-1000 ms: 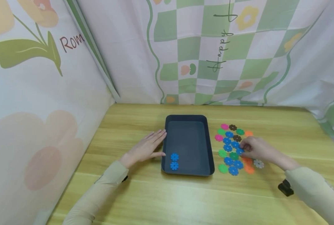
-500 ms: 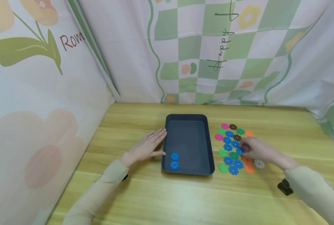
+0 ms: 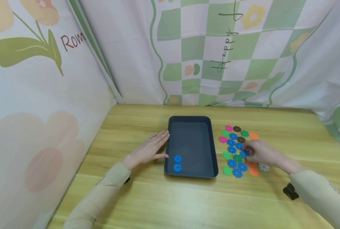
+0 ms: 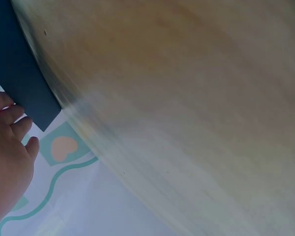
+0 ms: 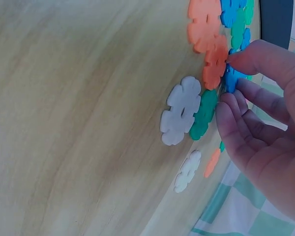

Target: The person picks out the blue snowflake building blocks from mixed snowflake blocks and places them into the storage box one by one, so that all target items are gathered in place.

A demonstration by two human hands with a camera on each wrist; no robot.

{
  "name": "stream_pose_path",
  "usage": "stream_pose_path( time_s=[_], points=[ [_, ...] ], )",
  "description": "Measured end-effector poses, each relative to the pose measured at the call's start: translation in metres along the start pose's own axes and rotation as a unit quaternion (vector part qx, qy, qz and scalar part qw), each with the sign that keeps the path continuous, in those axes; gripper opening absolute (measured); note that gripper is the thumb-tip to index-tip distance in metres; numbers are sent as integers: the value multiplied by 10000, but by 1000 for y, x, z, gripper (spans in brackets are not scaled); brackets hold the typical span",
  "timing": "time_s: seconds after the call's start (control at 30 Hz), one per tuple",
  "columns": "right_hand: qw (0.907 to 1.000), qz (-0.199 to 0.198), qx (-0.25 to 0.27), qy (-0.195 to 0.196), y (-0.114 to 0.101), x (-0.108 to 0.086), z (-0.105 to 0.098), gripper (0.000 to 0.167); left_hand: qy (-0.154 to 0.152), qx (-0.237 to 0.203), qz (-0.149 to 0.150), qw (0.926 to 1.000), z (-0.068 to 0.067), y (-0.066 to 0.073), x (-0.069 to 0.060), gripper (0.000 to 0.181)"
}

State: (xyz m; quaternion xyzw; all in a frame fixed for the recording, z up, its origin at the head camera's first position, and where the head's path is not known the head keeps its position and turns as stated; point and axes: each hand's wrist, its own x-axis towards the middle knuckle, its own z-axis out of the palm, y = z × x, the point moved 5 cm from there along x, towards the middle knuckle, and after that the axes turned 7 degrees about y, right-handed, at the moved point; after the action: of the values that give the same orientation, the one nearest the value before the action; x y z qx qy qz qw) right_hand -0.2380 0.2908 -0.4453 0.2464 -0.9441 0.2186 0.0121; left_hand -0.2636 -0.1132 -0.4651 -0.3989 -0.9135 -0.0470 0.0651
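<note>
Right hand (image 3: 262, 154) is at the scatter of flat, notched, flower-like plastic discs (image 3: 231, 149). Thumb and forefinger narrowed, pinching one notched blue plastic disc (image 5: 230, 81) at the tips; the other fingers bend in alongside. That disc is directly under the fingertips, at the right-hand part of the scatter, its neighbours close around it. Cannot tell whether it is lifted off the pale wood-grain table (image 3: 158, 203) or lying on it.

Left hand (image 3: 148, 149): fingers long and extended, thumb spread away, tips against the left wall of a dark grey rectangular tray (image 3: 191, 136). The tray stands between the two hands. Inside, near-left corner: two notched blue discs, an upper one (image 3: 177, 159) and a lower one (image 3: 177, 167), edge to edge, well apart from the right hand.

Hard to make out: fingers cover part of the pinched disc. From above, the right hand masks discs below it; seen from the right wrist, a large whitish disc (image 5: 181, 112) and a dark green disc (image 5: 204, 115) lie near the fingertips, a smaller-looking whitish disc (image 5: 188, 172) beyond. From the left wrist, the left hand is cut off by the frame edge, and only a slab of tray wall shows.
</note>
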Motion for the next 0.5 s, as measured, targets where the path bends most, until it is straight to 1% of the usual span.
stream_pose_path(
  time_s=[0.27, 0.4, 0.5],
  points=[
    [9995, -230, 10, 199, -1, 1, -2, 27, -14, 97, 2, 10000, 1, 0, -1, 88],
    [9993, -254, 51, 253, -5, 8, -7, 25, -22, 107, -11, 9999, 2, -1, 0, 88],
    [9995, -215, -15, 221, -13, 18, -11, 24, -36, 98, -12, 9999, 2, -1, 0, 88]
  ],
)
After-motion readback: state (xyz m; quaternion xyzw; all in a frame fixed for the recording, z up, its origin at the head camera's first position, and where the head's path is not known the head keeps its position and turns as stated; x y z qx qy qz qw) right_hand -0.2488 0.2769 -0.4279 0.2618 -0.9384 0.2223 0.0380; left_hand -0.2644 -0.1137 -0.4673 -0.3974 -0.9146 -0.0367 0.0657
